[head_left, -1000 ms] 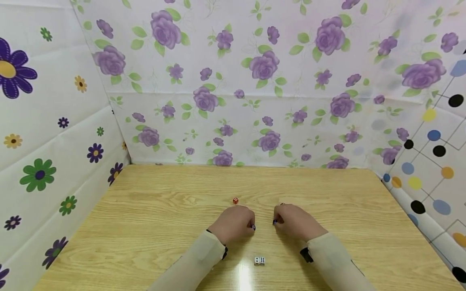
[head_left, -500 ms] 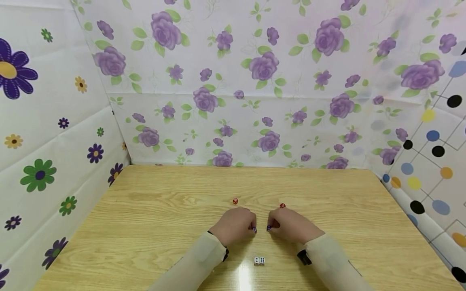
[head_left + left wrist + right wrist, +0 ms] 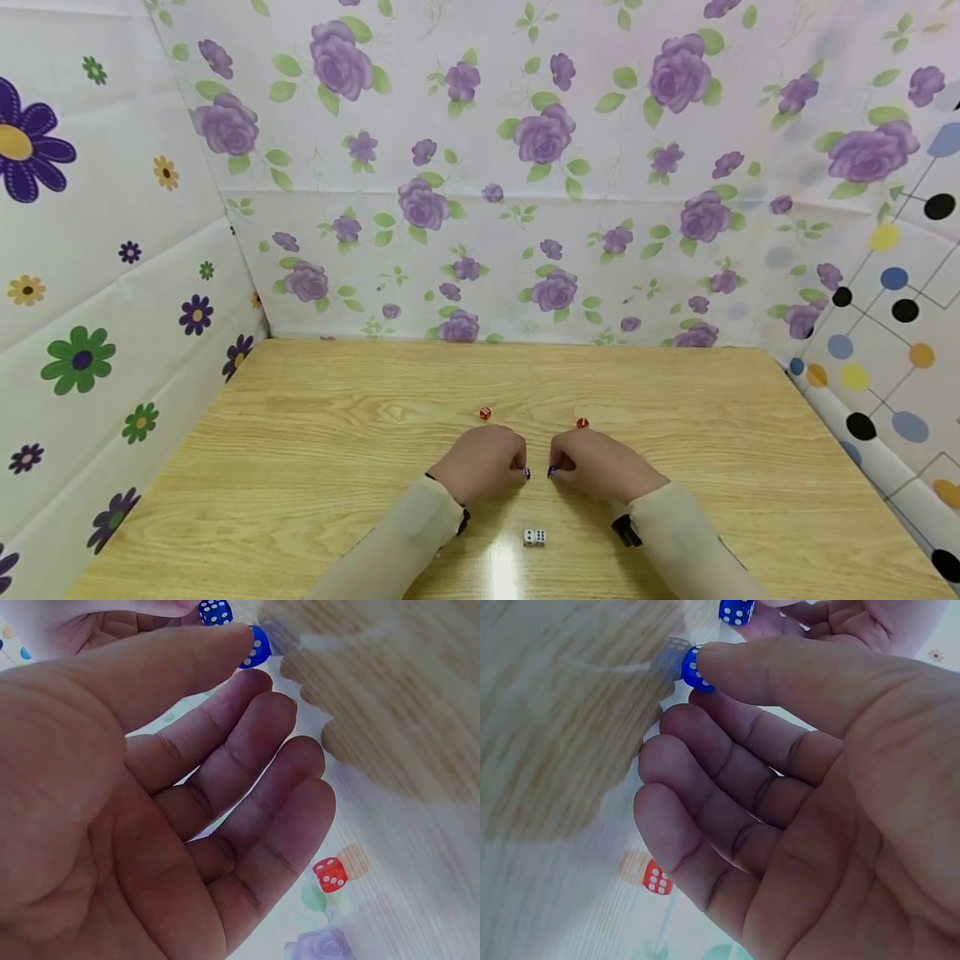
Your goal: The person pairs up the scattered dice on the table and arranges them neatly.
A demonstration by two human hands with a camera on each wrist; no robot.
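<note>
- At the centre of the head view, our left hand [image 3: 480,460] pinches the left blue die [image 3: 527,473] between thumb and index finger.
- Just across from it, our right hand [image 3: 606,463] pinches the right blue die [image 3: 551,472] in the same way (in both wrist views the other fingers are loosely bent and hold nothing).
- The two blue dice face each other, near but apart; we cannot tell whether they touch the worktop [image 3: 337,433] or hang just above it.
- At the lower middle of the head view, two white dice [image 3: 536,537] stand side by side, apparently touching. Above our hands, a left red die [image 3: 485,413] and a right red die [image 3: 582,423] lie well apart.
- We judge the step in hand to be bringing the blue dice together as a pair, like the white ones.
- The next move, as we see it, calls for closing that small gap evenly, with faces squared, and letting go gently so neither die tips.
</note>
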